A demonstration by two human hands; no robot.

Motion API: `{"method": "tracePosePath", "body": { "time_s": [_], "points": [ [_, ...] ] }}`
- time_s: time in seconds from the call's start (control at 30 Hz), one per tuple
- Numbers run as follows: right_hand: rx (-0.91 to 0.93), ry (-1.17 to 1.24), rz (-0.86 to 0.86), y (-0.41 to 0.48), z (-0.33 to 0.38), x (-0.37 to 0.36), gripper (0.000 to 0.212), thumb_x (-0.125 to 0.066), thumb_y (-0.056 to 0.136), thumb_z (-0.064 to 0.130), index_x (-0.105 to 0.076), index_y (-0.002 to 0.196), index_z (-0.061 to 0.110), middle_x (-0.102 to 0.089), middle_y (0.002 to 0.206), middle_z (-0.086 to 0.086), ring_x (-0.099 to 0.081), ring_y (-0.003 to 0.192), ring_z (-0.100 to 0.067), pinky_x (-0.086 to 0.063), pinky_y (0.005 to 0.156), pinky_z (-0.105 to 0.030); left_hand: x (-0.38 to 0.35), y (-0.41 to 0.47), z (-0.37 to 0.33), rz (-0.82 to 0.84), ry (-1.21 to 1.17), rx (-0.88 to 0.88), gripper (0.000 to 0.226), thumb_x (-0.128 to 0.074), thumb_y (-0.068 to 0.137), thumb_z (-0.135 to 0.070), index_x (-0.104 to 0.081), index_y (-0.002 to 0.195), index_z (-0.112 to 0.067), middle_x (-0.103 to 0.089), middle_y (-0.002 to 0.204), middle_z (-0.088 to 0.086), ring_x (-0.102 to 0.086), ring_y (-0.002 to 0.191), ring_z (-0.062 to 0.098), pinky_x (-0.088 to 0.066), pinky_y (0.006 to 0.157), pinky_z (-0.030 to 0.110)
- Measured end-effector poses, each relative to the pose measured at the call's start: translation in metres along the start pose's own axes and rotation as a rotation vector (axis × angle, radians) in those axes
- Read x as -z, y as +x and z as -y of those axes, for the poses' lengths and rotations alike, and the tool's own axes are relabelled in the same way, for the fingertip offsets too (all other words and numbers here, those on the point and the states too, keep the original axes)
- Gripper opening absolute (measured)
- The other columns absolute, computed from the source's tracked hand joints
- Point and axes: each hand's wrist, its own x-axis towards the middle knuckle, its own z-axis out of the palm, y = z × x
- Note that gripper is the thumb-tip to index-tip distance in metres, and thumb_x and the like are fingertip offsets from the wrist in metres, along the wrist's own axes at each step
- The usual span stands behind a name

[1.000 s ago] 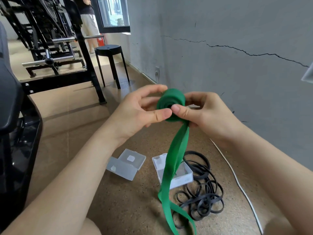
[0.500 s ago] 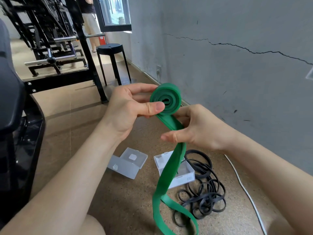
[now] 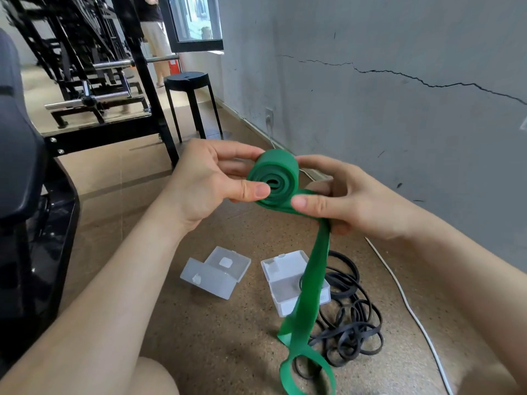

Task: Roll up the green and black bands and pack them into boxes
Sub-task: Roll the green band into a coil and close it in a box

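Note:
A green band (image 3: 275,178) is partly wound into a thick roll held up at chest height. My left hand (image 3: 211,183) pinches the roll, thumb on its near face and fingers behind it. My right hand (image 3: 339,199) grips the band's loose stretch just below the roll, thumb on top. From there the green tail hangs down to the floor and ends in a loop. The black band (image 3: 346,323) lies in a tangled heap on the floor. Two clear plastic boxes stand open beside it, the left box (image 3: 216,272) and the right box (image 3: 288,283).
A white cable (image 3: 410,309) runs along the floor by the grey cracked wall (image 3: 399,124). A black stool (image 3: 189,101) and black weight racks (image 3: 94,81) stand behind. A dark padded machine (image 3: 25,195) fills the left edge. A person stands far back.
The roll has turned and grown slightly. My right hand slid up the band from below the roll to right beside it, and both hands dropped a little in view.

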Motion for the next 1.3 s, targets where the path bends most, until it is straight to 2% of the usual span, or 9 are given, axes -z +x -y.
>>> {"method": "tracePosePath", "body": {
  "time_s": [0.1,0.17,0.3,0.4,0.53,1.07,1.13,1.23,1.3],
  "points": [
    [0.039,-0.056,-0.057,-0.002,0.005,-0.004,0.045,-0.070,0.075,0.048,-0.061,0.115,0.030,-0.051,0.063,-0.006,-0.037,0.050,-0.013,-0.030,0.043,-0.023,-0.002,0.001,-0.002,0.074,0.136,-0.027,0.055,-0.090,0.044,-0.006,-0.069,0.090,-0.027,-0.075,0.077,-0.012,-0.072,0.073,0.007,-0.054,0.063,0.019],
    [0.068,-0.086,-0.079,-0.002,0.006,-0.009,0.037,-0.067,0.075,0.047,-0.064,0.106,0.027,-0.053,0.062,-0.008,-0.037,0.050,-0.015,-0.029,0.043,-0.025,-0.005,0.001,-0.002,0.081,0.178,-0.049,0.054,-0.090,0.048,-0.004,-0.069,0.090,-0.031,-0.074,0.076,-0.015,-0.071,0.072,0.004,-0.051,0.064,0.014],
    [0.071,0.008,-0.171,-0.001,0.007,-0.007,0.037,-0.063,0.078,0.047,-0.064,0.105,0.022,-0.058,0.080,-0.029,-0.042,0.058,-0.018,-0.033,0.049,-0.028,-0.016,0.001,0.004,0.010,-0.071,-0.044,0.045,-0.084,0.059,-0.015,-0.068,0.099,-0.030,-0.075,0.088,-0.009,-0.068,0.073,0.005,-0.047,0.056,0.014],
    [0.054,0.132,-0.240,-0.001,0.009,-0.006,0.038,-0.060,0.078,0.045,-0.063,0.104,0.019,-0.059,0.079,-0.013,-0.043,0.063,-0.017,-0.032,0.049,-0.023,-0.030,0.002,0.010,0.028,-0.183,0.033,0.040,-0.076,0.068,-0.019,-0.066,0.106,-0.028,-0.073,0.089,-0.007,-0.060,0.068,0.006,-0.039,0.050,0.019],
    [0.050,0.159,-0.243,0.002,0.007,-0.005,0.043,-0.058,0.079,0.046,-0.062,0.108,0.015,-0.062,0.067,0.005,-0.053,0.058,-0.010,-0.035,0.044,-0.020,-0.038,0.003,0.013,-0.026,-0.312,0.080,0.027,-0.074,0.067,-0.017,-0.072,0.093,-0.024,-0.073,0.087,-0.005,-0.062,0.074,0.010,-0.040,0.053,0.019],
    [0.091,0.234,-0.253,0.006,0.002,-0.013,0.047,-0.059,0.079,0.048,-0.063,0.113,0.015,-0.057,0.061,0.009,-0.048,0.052,-0.011,-0.035,0.043,-0.024,-0.041,0.005,0.007,-0.166,-0.356,0.044,0.023,-0.073,0.065,-0.019,-0.071,0.088,-0.017,-0.073,0.074,-0.005,-0.061,0.065,0.007,-0.041,0.057,0.019],
    [0.100,0.127,-0.206,0.005,0.001,-0.014,0.051,-0.072,0.075,0.044,-0.060,0.118,0.019,-0.063,0.071,0.012,-0.054,0.061,-0.008,-0.043,0.053,-0.025,-0.039,0.007,0.007,-0.174,-0.386,0.032,0.024,-0.073,0.063,-0.014,-0.071,0.087,-0.013,-0.075,0.079,-0.001,-0.068,0.074,0.013,-0.049,0.065,0.020],
    [0.112,-0.206,-0.220,0.009,-0.006,-0.018,0.064,-0.086,0.068,0.036,-0.058,0.124,0.022,-0.067,0.102,0.015,-0.062,0.095,-0.003,-0.049,0.086,-0.028,-0.034,0.008,0.006,-0.156,-0.377,0.020,0.028,-0.073,0.063,-0.011,-0.071,0.090,-0.011,-0.075,0.084,0.003,-0.071,0.085,0.017,-0.052,0.074,0.024],
    [0.098,-0.302,-0.275,0.009,-0.007,-0.018,0.054,-0.083,0.069,0.036,-0.063,0.116,0.018,-0.068,0.097,0.011,-0.066,0.087,-0.008,-0.054,0.084,-0.036,-0.029,0.008,0.006,-0.141,-0.370,0.026,0.028,-0.072,0.064,-0.009,-0.070,0.092,-0.010,-0.075,0.084,0.003,-0.071,0.085,0.017,-0.053,0.073,0.024]
  ]
}}
